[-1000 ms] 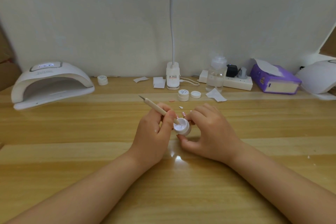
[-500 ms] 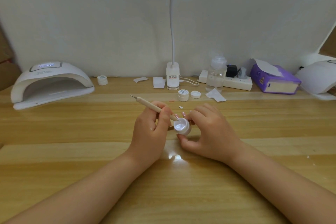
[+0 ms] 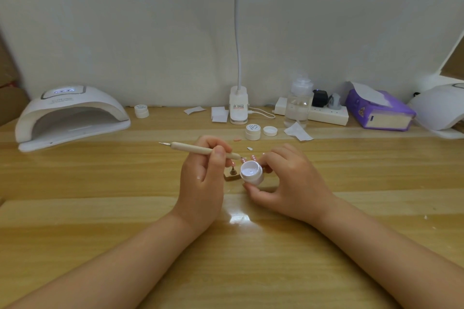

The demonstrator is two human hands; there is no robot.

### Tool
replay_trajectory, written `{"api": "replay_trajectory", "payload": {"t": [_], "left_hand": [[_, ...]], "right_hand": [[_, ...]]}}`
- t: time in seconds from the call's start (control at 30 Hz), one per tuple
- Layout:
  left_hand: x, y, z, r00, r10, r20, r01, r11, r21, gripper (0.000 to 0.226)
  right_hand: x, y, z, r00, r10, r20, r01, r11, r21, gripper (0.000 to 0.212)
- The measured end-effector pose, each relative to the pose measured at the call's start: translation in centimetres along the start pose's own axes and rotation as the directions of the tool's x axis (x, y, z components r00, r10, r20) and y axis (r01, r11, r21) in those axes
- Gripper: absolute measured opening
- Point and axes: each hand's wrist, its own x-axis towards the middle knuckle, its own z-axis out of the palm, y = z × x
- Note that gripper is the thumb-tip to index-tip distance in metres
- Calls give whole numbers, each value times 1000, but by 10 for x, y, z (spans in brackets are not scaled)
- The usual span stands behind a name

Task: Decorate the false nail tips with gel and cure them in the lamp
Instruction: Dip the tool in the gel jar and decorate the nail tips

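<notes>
Purple tissue box (image 3: 379, 113) far right on the table (image 3: 100, 208); white power strip (image 3: 326, 114) beside what looks like a clear bottle (image 3: 297, 105).

On the table (image 3: 75, 208), the curing lamp (image 3: 71, 115) sits far left at the back, the desk lamp base (image 3: 238, 108) centre back, the tissue box (image 3: 379, 111) right. Before them, the left hand (image 3: 203, 175) holds a dotting pen (image 3: 200, 150) just left of the gel pot (image 3: 251, 173), which the right hand (image 3: 293, 180) grips.
</notes>
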Motion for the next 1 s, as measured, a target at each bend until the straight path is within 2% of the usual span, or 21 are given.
{"api": "replay_trajectory", "payload": {"t": [0.67,0.83,1.0], "left_hand": [[1,-6,0,998,37,42,-37,999,-3,8],[2,-7,0,999,-10,-52,10,1000,-11,11],[5,-7,-2,993,-50,-109,48,999,-21,13]], "right_hand": [[0,3,1,1000,22,5,-22,1000,16,31],[1,5,-1,997,59,-42,-57,997,45,32],[5,25,-10,968,207,-141,-197,977,84,28]]}}
